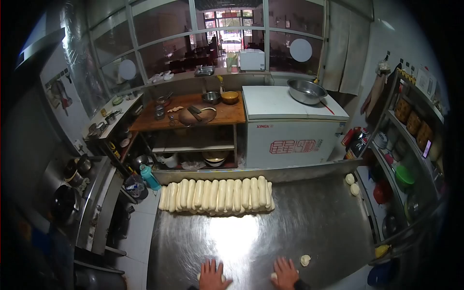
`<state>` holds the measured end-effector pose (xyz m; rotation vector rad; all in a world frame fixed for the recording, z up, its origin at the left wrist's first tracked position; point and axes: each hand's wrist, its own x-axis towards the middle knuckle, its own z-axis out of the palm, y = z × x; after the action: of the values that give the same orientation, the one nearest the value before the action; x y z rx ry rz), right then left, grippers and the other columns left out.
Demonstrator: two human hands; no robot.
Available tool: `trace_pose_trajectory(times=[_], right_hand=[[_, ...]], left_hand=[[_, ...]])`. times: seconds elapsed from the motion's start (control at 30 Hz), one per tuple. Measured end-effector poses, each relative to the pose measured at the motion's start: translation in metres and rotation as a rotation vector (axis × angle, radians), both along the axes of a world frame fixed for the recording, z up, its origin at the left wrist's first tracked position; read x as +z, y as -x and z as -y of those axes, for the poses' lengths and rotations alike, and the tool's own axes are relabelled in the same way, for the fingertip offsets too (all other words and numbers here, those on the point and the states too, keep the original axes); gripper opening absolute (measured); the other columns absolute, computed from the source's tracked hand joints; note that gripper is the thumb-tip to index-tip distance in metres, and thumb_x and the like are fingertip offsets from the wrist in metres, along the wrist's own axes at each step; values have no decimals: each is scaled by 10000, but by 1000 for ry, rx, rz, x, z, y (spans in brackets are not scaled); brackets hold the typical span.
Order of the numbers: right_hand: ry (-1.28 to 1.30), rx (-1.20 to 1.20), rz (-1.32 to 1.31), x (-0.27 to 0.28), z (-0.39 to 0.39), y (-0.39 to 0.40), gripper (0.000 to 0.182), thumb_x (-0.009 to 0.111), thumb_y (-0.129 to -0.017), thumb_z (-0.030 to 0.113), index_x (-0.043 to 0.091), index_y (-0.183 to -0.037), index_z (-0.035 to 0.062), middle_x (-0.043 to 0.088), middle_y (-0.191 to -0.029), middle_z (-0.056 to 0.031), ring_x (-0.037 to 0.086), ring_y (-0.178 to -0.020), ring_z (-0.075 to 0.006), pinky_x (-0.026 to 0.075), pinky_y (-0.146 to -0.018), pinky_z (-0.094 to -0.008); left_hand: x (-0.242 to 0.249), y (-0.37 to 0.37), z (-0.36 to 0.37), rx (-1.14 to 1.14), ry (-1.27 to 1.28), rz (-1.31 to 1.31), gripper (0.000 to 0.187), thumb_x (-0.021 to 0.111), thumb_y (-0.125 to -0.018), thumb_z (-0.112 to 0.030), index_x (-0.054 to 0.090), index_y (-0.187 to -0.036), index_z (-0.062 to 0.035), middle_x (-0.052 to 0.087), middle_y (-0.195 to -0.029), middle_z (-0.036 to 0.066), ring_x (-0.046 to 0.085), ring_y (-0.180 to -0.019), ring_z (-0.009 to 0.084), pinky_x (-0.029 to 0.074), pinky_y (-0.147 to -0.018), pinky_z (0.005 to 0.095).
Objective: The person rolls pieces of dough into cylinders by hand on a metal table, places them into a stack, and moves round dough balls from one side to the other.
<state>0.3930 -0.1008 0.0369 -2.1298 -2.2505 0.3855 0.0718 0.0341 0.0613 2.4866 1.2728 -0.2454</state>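
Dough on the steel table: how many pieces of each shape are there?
Long rolls in the row: about 14
Loose lumps, two at the far right and one near the front: 3
Lumps under left hand and right hand: 2
Total: about 19

Single head-worn fisheye view, looking forward and steeply down over steel table (299,227), near edge and both hands at frame bottom, kitchen beyond, distant
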Motion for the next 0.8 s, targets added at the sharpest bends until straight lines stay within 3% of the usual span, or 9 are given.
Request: trace_pose_trajectory(times=[0.1, 0.27, 0.33, 0.4, 0.47, 0.57, 0.63, 0.77, 0.8], right_hand=[[-176, -221, -13, 11, -90, -16, 839, 586, -895, 531, 412, -1462, -63, 394, -1548, -240, 307, -1475, -375, 192, -1200, -573], [18, 108, -35, -5, 4, 14, 801, 649, -859, 527, 465, -1463, 35, 419, -1547, -190, 328, -1473, -342, 173, -1176, -646], [271, 121, -2, 40, 59, 44, 785, 593, -916, 441, 375, -1502, -34, 319, -1583, -258, 225, -1508, -395, 145, -1231, -576], [159, 95, -6, 6, 32, 32, 757, 574, -921, 489, 418, -1475, -4, 375, -1550, -242, 265, -1492, -390, 170, -1193, -625], [73, 12, 84, -5, -13, 29, 789, 549, -911, 585, 446, -1485, 54, 376, -1576, -194, 281, -1496, -347, 147, -1188, -649], [-142, -150, 14, 10, -82, 21, 735, 519, -951, 542, 428, -1503, 65, 354, -1589, -196, 264, -1500, -363, 148, -1191, -644], [-141, -128, 5, 23, -82, 21, 688, 492, -976, 508, 418, -1514, 85, 350, -1596, -183, 258, -1501, -369, 147, -1194, -640], [119, 39, 37, 41, 50, 46, 757, 536, -933, 566, 415, -1514, 96, 370, -1582, -166, 302, -1471, -396, 154, -1184, -647], [215, 44, -38, 60, 67, 50, 762, 559, -926, 492, 395, -1505, 25, 341, -1583, -215, 260, -1489, -406, 145, -1208, -613]], left_hand=[[-1, -39, -79, 111, -264, 169, 955, 495, -936, -625, 310, -1497, 126, 266, -1571, 355, 170, -1502, 481, 91, -1222, 589], [-21, 3, 25, -84, -86, 18, 922, 465, -926, -678, 348, -1536, 5, 286, -1591, 294, 159, -1489, 523, 46, -1185, 679], [-7, 14, 64, -106, -17, -41, 917, 456, -921, -696, 362, -1539, -25, 283, -1590, 298, 153, -1479, 552, 36, -1171, 703], [13, 11, 84, -55, -121, 95, 978, 705, -777, -559, 407, -1470, 62, 349, -1538, 322, 213, -1444, 562, 174, -1201, 614], [-24, -8, 16, -5, -141, 121, 910, 464, -915, -696, 377, -1535, -35, 270, -1592, 306, 130, -1460, 597, 32, -1158, 720], [-4, -40, -72, 104, -280, 83, 833, 430, -955, -626, 370, -1534, -30, 202, -1618, 305, 76, -1472, 591, 32, -1140, 746], [0, -27, -63, 67, -219, 86, 816, 434, -952, -624, 372, -1544, -65, 210, -1625, 283, 93, -1470, 592, 26, -1132, 759], [0, 44, 58, -55, 42, -117, 842, 479, -913, -678, 371, -1565, -157, 241, -1619, 273, 144, -1452, 607, 33, -1148, 742], [18, 42, 69, -59, 40, -115, 842, 479, -913, -678, 371, -1565, -157, 241, -1619, 273, 144, -1452, 607, 33, -1148, 742]])
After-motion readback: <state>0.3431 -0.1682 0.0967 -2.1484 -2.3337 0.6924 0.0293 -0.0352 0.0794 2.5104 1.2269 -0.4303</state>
